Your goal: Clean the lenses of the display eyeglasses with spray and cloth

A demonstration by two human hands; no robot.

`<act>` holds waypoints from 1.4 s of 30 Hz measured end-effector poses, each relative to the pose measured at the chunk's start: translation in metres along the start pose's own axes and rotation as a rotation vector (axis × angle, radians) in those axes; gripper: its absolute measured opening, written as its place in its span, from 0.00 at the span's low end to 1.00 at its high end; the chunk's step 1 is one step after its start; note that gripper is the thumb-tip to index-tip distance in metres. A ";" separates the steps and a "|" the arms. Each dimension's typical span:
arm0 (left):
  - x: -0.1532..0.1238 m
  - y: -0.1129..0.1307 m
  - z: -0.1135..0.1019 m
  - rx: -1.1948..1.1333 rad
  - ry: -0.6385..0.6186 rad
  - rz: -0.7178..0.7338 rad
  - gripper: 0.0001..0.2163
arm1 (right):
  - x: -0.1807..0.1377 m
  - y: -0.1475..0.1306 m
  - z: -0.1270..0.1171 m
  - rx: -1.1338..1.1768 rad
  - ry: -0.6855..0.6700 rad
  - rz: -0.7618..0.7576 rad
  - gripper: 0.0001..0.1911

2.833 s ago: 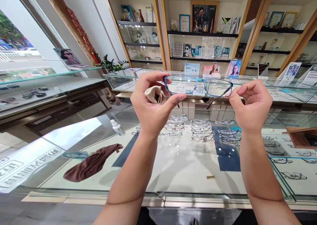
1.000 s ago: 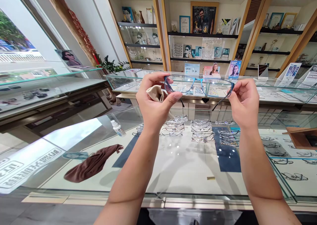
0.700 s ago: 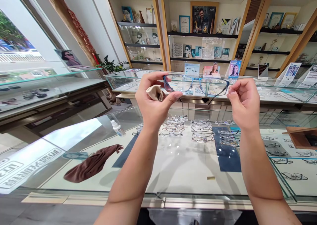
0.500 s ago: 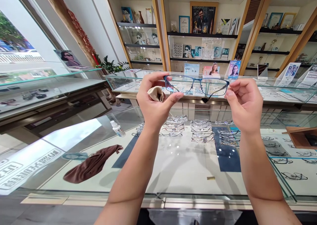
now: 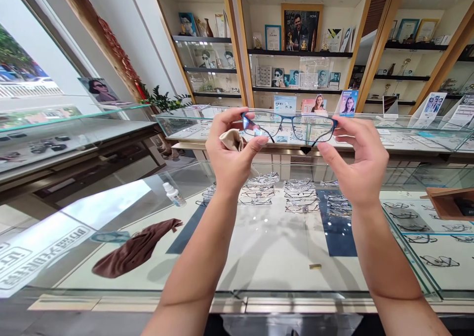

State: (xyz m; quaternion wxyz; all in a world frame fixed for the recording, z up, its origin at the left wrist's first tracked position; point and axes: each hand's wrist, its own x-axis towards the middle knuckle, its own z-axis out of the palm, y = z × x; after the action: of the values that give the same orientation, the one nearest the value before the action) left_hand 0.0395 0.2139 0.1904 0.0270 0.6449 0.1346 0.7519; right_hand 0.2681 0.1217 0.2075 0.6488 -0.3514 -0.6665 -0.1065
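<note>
I hold a pair of blue-framed glasses [image 5: 290, 127] up at chest height over a glass display counter [image 5: 259, 257]. My left hand [image 5: 231, 151] pinches the left end of the frame between thumb and fingers, and a small beige cloth [image 5: 231, 139] is tucked in its palm. My right hand [image 5: 357, 161] pinches the right end of the frame, thumb below and fingers above. The temples look folded in behind the lenses.
A brown cloth [image 5: 135, 248] and a small white bottle [image 5: 171, 193] lie on the counter at the left. Rows of eyeglasses [image 5: 296, 198] sit under the glass. A wooden tray [image 5: 450, 203] stands at the right. Another glass case [image 5: 370, 129] and wall shelves are beyond.
The right temple, hanging open earlier, has folded in behind the frame. My right hand shifted its pinch on the frame end. The view dipped slightly.
</note>
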 end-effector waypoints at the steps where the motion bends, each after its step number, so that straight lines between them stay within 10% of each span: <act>1: 0.000 0.000 0.000 0.012 0.001 0.002 0.31 | 0.000 0.000 0.001 -0.003 0.005 0.001 0.19; 23: -0.015 -0.006 0.014 0.070 0.002 -0.058 0.35 | -0.004 -0.008 0.002 -0.112 0.122 -0.172 0.20; 42: -0.020 0.013 0.022 0.348 0.209 0.083 0.34 | -0.009 0.024 0.021 0.242 -0.048 0.262 0.20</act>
State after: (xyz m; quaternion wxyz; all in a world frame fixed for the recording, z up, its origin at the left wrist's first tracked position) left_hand 0.0658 0.2009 0.1772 -0.1297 0.5632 0.2379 0.7806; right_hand 0.2657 0.1485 0.1883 0.6787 -0.3570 -0.6381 0.0686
